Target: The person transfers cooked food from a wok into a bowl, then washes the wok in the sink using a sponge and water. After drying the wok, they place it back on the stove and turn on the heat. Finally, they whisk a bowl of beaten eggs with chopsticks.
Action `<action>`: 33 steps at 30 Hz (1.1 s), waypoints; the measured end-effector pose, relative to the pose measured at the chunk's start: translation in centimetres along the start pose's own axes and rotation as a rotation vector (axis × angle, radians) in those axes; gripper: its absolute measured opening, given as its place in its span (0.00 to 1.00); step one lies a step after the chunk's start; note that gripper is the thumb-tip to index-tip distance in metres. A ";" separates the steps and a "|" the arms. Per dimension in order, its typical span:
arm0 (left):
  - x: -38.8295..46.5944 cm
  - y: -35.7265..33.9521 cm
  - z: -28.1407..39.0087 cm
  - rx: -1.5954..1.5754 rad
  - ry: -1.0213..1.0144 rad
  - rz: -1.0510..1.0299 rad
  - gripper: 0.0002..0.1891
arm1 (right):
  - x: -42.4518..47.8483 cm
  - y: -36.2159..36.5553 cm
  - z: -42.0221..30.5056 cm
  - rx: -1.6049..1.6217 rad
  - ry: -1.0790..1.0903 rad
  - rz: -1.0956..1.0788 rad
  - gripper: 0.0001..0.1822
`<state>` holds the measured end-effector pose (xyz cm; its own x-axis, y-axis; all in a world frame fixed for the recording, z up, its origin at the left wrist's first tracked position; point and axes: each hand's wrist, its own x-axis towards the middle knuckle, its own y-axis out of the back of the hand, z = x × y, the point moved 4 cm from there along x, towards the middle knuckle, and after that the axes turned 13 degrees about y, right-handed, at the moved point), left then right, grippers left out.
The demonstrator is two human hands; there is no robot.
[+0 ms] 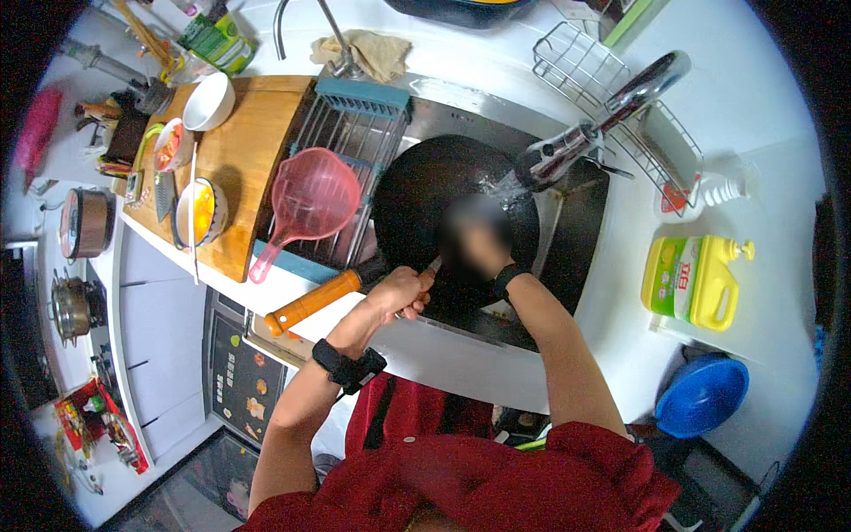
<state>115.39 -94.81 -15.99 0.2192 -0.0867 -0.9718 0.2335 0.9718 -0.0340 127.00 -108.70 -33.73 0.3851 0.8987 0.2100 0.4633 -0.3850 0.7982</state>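
A dark wok (412, 193) sits in the sink, its wooden handle (312, 302) reaching out over the counter edge to the left. Water (502, 186) runs into it from a chrome faucet (558, 156). My left hand (399, 292) is closed around the brown handle (429, 272) of a utensil at the wok's near rim. My right hand (488, 253) is over the wok, close to the utensil's far end. A blurred patch covers its fingers and that end, so what it holds cannot be made out.
A pink strainer-like ladle (316, 193) lies on the drying rack (339, 126). To the left, a wooden cutting board (252, 133) carries a white bowl (209, 103), a bowl of egg (203, 209) and a knife (163, 196). A yellow detergent jug (688, 282) and a blue basin (705, 396) are on the right.
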 end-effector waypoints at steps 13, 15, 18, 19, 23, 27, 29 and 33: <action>1.0 -0.2 0.3 -0.103 -0.080 0.001 0.18 | -1.4 -3.3 2.4 0.497 -0.174 0.010 0.17; -0.1 -0.7 0.7 0.009 -0.072 0.097 0.19 | -1.1 -2.5 0.7 0.505 -0.330 0.016 0.15; 3.5 -1.8 -0.8 0.807 -0.464 0.490 0.18 | 1.7 2.8 -0.1 -0.012 -0.577 -0.309 0.15; 2.6 -2.4 -0.7 0.900 -0.608 0.747 0.18 | 0.8 3.7 1.0 -0.056 -0.679 -0.221 0.15; -2.2 -2.9 1.2 1.065 -0.382 0.863 0.13 | -2.2 10.3 0.2 0.000 -0.797 0.065 0.12; -3.2 -2.6 1.6 1.176 -0.381 0.987 0.10 | -1.5 12.9 -4.2 -0.140 -0.513 0.404 0.09; -3.3 -2.8 1.9 1.087 -0.393 1.037 0.09 | -0.5 11.9 -4.9 -0.188 -0.431 0.425 0.06; -1.6 -2.1 2.0 1.036 -0.232 0.929 0.09 | 3.2 6.5 -5.4 0.001 -0.570 0.029 0.10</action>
<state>116.42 -97.17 -13.89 0.8015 0.3548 -0.4814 0.4782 0.1030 0.8722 126.94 -107.20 -24.87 0.7676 0.6321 -0.1063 0.4465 -0.4083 0.7962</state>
